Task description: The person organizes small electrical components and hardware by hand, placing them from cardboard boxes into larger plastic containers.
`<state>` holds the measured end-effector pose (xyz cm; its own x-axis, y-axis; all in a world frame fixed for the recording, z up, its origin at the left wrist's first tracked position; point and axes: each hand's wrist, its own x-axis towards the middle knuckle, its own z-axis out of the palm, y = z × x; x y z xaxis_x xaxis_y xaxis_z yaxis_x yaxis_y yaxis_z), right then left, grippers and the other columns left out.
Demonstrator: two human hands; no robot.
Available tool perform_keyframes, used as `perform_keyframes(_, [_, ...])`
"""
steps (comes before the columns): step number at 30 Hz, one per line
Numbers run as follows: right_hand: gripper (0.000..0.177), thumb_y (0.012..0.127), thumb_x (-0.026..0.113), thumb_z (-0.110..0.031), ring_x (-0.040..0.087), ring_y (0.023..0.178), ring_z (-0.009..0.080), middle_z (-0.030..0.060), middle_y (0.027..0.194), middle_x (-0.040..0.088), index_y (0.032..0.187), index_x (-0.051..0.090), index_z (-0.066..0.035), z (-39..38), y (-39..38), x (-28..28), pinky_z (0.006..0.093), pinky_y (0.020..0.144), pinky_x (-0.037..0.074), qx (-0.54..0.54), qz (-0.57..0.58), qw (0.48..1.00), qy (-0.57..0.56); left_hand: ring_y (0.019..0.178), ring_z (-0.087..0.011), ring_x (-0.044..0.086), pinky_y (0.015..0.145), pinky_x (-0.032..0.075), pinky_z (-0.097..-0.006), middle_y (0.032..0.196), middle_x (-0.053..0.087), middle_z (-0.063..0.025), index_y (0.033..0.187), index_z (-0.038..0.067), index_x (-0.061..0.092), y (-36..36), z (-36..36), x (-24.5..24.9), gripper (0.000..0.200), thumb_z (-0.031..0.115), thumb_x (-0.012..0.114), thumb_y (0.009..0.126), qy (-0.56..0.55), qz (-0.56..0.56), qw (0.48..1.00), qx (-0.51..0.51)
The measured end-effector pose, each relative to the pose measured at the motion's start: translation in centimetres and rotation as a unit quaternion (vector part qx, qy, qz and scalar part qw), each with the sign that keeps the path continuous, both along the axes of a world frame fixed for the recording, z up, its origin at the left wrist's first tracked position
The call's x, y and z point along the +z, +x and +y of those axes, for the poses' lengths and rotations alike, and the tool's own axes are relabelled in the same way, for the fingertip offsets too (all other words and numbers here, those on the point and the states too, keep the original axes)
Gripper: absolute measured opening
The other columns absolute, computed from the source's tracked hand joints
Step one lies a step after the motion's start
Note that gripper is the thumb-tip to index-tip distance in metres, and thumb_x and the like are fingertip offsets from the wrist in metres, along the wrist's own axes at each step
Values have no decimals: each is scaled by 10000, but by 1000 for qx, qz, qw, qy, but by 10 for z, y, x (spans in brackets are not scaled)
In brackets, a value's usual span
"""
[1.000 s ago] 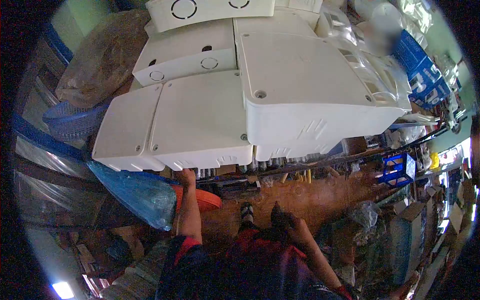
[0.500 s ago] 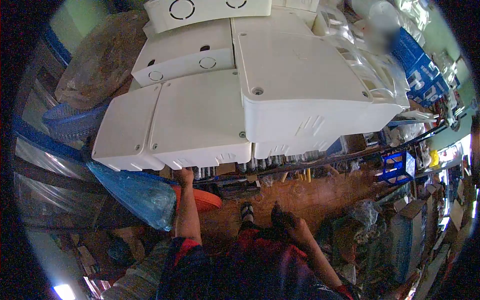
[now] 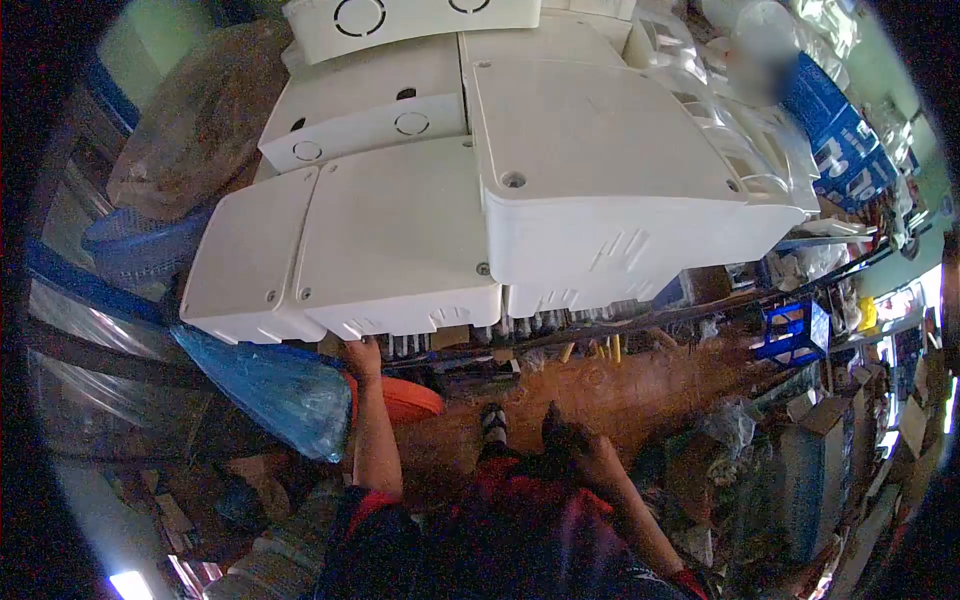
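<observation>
Under the front edge of a white plastic junction box (image 3: 395, 235) is my left hand (image 3: 362, 358), its fingers mostly hidden by the box and the shelf edge. A narrower white box (image 3: 250, 245) sits just left of it. My right hand (image 3: 597, 460) is low in front of my body, closed around something dark (image 3: 562, 432) that I cannot make out. To the right, a larger white box (image 3: 610, 140) with corner screws rises above the others. Below my left hand are a blue plastic bag (image 3: 275, 390) and an orange-red round object (image 3: 410, 398).
More white boxes (image 3: 365, 100) are stacked behind. A blue basket (image 3: 145, 240) stands at the left, beside a large wrapped bundle (image 3: 195, 120). On the right are a blue printed carton (image 3: 840, 130), a blue stool (image 3: 792, 333) and cardboard boxes (image 3: 815, 450). The floor (image 3: 590, 385) is reddish brown.
My left hand has shifted very slightly left along the underside of the box edge. The right hand and the boxes stay nearly as they were; the view moves a little.
</observation>
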<state>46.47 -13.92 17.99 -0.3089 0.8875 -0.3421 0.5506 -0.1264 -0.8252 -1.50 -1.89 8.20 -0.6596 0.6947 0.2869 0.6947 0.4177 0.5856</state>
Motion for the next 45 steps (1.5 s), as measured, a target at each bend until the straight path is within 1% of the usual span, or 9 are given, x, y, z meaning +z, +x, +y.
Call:
perform_keyframes(19, [354, 816, 564, -116, 597, 995, 310, 185, 1060, 618, 1154, 531, -19, -2, 1, 8, 383, 835, 467, 22, -26, 999, 22, 1022, -360, 528, 850, 434, -422, 1105, 536, -245, 1275, -4, 374, -7, -10, -26, 504, 262, 539, 880, 100, 76, 992, -4])
perform_keyframes(24, [283, 863, 519, -105, 595, 965, 262, 156, 1039, 616, 1117, 526, 21, 5, -9, 25, 361, 827, 464, -66, 105, 991, 50, 869, -247, 564, 757, 474, -359, 1057, 524, -163, 1084, 6, 419, 85, -58, 62, 397, 231, 633, 837, 190, -268, 944, -36])
perform_keyframes(28, [283, 883, 540, -195, 584, 937, 212, 100, 1017, 614, 1094, 553, -6, 19, 3, 9, 323, 809, 468, -262, 266, 924, -79, 1267, -276, 338, 976, 376, -420, 1330, 365, -169, 1363, 70, 319, 156, -88, 67, 719, 238, 692, 771, 53, -629, 771, 78])
perform_keyframes(30, [308, 884, 545, -251, 584, 912, 191, 83, 1007, 613, 1089, 563, -22, 29, 19, 12, 298, 783, 472, -324, 295, 885, -160, 1225, -285, 396, 944, 411, -431, 1310, 401, -156, 1336, 77, 360, 176, -111, 22, 662, 215, 677, 772, -66, -251, 944, -203])
perform_keyframes(32, [329, 892, 528, -303, 591, 862, 174, 74, 989, 615, 1080, 572, -36, 40, 36, 21, 284, 743, 482, -363, 302, 862, -183, 1174, -293, 454, 910, 443, -437, 1282, 440, -144, 1314, 82, 392, 210, -110, 34, 607, 173, 655, 775, -71, -331, 894, -293])
perform_keyframes(34, [346, 898, 498, -336, 595, 781, 167, 63, 933, 621, 1063, 580, -44, 56, 42, 46, 286, 686, 488, -391, 424, 808, -118, 1116, -302, 510, 872, 474, -438, 1246, 483, -131, 1296, 86, 414, 267, -94, 127, 559, 113, 628, 780, 22, -815, 562, -141])
perform_keyframes(37, [412, 873, 472, -345, 607, 803, 184, 78, 977, 616, 1136, 554, -39, 53, 80, 78, 321, 682, 503, -337, 481, 802, -110, 1026, -306, 568, 833, 502, -437, 1180, 534, -111, 1307, 100, 397, 311, -94, 144, 580, 76, 619, 771, 31, -876, 454, -157])
perform_keyframes(40, [443, 835, 488, -272, 589, 871, 204, 96, 1035, 582, 1213, 477, -41, 45, 111, 66, 330, 682, 501, -226, 436, 871, 3, 1095, -290, 526, 875, 479, -434, 1228, 497, -105, 1355, 112, 320, 354, -101, 175, 662, 34, 611, 765, 36, -849, 441, -289])
perform_keyframes(45, [527, 800, 588, -50, 473, 1095, 188, 111, 1205, 481, 1283, 379, -32, 15, 99, 70, 317, 918, 393, -146, 229, 938, 215, 1187, -231, 431, 988, 367, -379, 1300, 416, -94, 1406, 95, 174, 415, -113, 187, 830, 44, 675, 747, -64, -617, 625, -474])
